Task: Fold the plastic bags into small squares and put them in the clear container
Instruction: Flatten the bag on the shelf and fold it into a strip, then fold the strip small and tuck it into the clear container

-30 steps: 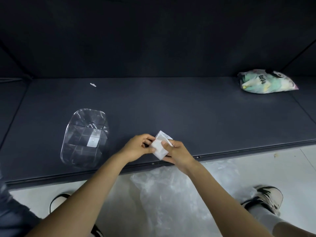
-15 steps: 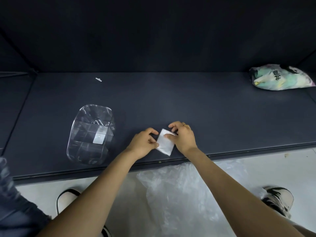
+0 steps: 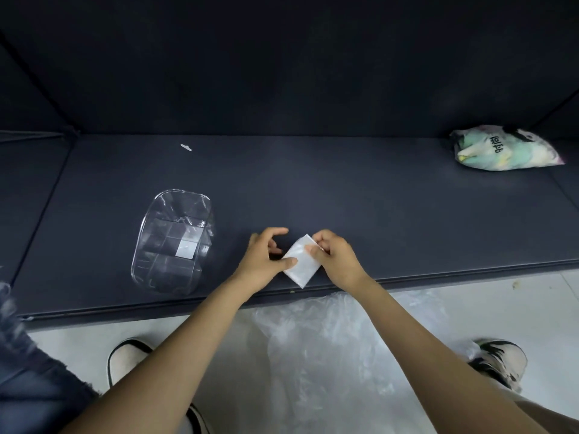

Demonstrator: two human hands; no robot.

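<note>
- A dark, soft-looking mat (image 3: 344,189) is the work surface, with a seam running along its front edge.
- A dark wall (image 3: 282,64) stands right behind the mat's back edge.
- Below the front edge is a pale, smooth floor (image 3: 470,296).
- The light is dim and soft.

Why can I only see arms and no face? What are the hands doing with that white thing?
The camera sits on the person's head and looks down, so you see only their own arms. The left hand and right hand press and pinch a folded plastic bag lying on the dark table. Left of them stands a clear container where folded bags go. A colourful packet lies far right. On the floor by the shoes waits more loose plastic.
</note>
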